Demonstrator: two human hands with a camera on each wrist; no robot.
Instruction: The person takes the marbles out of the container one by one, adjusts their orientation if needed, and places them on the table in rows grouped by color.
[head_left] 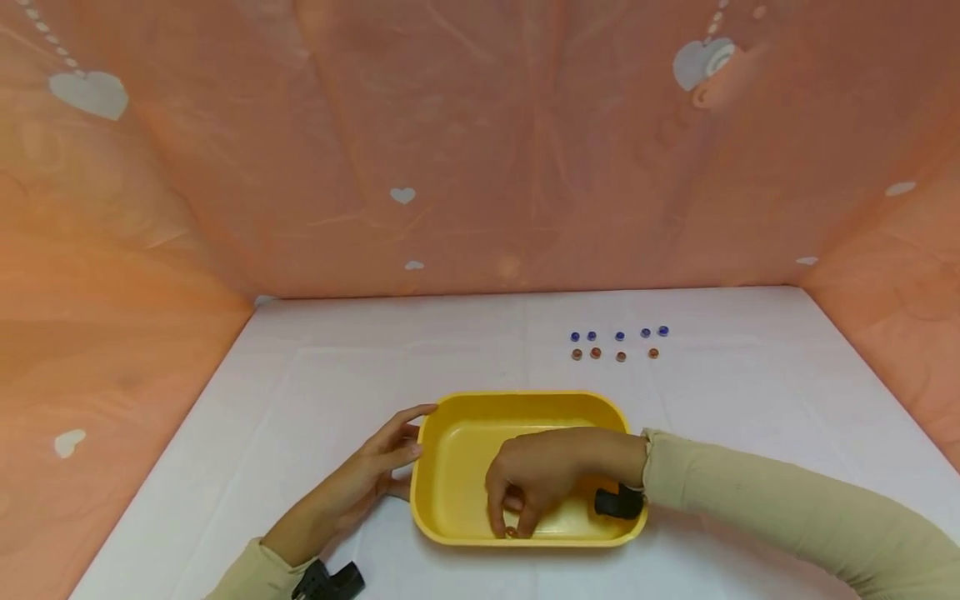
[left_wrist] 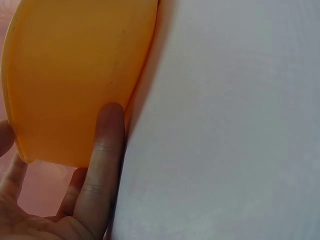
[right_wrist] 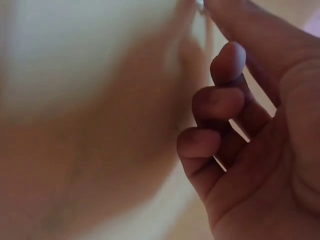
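Inside a yellow plastic tub (head_left: 450, 467), the right hand (head_left: 536, 475) pinches a small brown bead (head_left: 511, 532), likely light and slippery; the left hand (head_left: 367, 479) rests open-fingered against the tub's side.

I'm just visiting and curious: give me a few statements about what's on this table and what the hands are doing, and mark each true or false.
1. The yellow tray sits on a white table. True.
2. The right hand reaches down inside the tray, its fingers pinched on a small brown bead. True.
3. The left hand lies flat in the tray. False: it rests outside, against the tray's left wall.
4. The beads on the table are all blue. False: a row of blue beads lies beyond a row of brown beads.
5. The loose beads lie beyond the tray. True.
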